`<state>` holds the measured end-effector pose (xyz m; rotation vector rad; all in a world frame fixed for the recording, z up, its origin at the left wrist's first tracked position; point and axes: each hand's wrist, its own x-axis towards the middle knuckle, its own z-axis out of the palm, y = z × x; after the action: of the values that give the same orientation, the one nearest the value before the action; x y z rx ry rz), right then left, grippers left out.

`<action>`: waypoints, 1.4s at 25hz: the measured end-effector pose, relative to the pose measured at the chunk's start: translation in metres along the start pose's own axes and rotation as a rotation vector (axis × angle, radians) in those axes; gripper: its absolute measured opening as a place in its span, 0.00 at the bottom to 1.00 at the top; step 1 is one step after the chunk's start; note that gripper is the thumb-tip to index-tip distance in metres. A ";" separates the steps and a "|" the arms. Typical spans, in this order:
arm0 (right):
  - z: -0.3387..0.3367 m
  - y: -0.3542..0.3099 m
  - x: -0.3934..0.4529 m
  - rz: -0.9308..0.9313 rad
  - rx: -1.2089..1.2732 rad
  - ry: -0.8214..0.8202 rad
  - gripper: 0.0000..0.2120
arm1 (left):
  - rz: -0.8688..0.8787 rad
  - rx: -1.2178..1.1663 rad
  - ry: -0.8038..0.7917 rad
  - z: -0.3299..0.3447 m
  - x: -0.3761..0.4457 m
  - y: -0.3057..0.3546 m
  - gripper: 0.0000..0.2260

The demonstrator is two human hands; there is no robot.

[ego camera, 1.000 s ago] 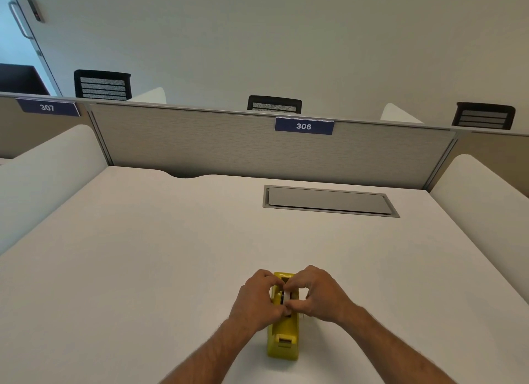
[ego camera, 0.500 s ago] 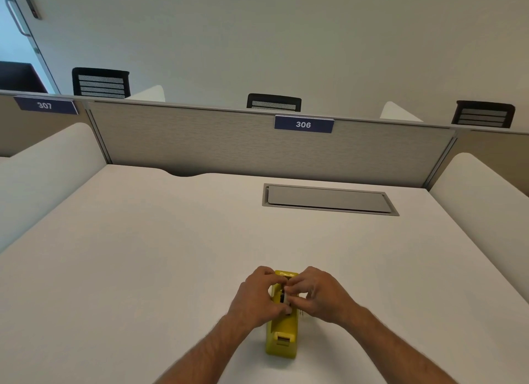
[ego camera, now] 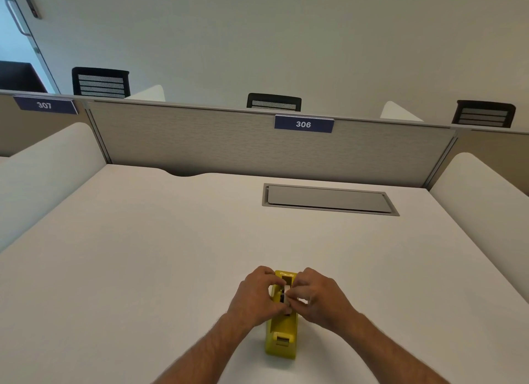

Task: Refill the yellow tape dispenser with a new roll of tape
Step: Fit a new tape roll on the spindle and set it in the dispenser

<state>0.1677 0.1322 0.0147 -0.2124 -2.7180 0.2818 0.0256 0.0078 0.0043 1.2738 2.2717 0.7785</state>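
Note:
The yellow tape dispenser (ego camera: 282, 336) stands on the white desk (ego camera: 143, 269) near its front edge, cutter end towards me. My left hand (ego camera: 256, 296) grips its left side, fingers curled over the top. From the right, my right hand (ego camera: 316, 298) pinches the tape roll (ego camera: 284, 296), which sits in the dispenser's slot between my fingertips. Only a small pale and dark sliver of the roll shows; the fingers hide the rest.
A grey cable hatch (ego camera: 329, 199) is set into the desk at the back right. A fabric partition (ego camera: 229, 143) with the sign 306 closes the far edge. White side panels (ego camera: 43, 169) flank both sides. Black chair backs rise behind.
Both hands stay on the dispenser. The fingers have shifted slightly around the roll, which now sits a little lower in the slot. The view has dipped a bit.

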 end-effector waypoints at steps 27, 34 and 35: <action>0.001 -0.022 -0.018 0.024 -0.156 -0.160 0.14 | -0.020 0.153 -0.243 -0.008 -0.003 -0.009 0.53; -0.003 -0.033 -0.031 0.042 -0.112 -0.148 0.15 | -0.021 0.177 -0.243 -0.009 -0.004 -0.007 0.52; -0.004 -0.036 -0.032 0.046 -0.119 -0.144 0.14 | -0.020 0.181 -0.244 -0.009 -0.004 -0.006 0.52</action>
<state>0.1947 0.0922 0.0150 -0.2991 -2.8785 0.1529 0.0179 -0.0003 0.0076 1.3425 2.1892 0.3921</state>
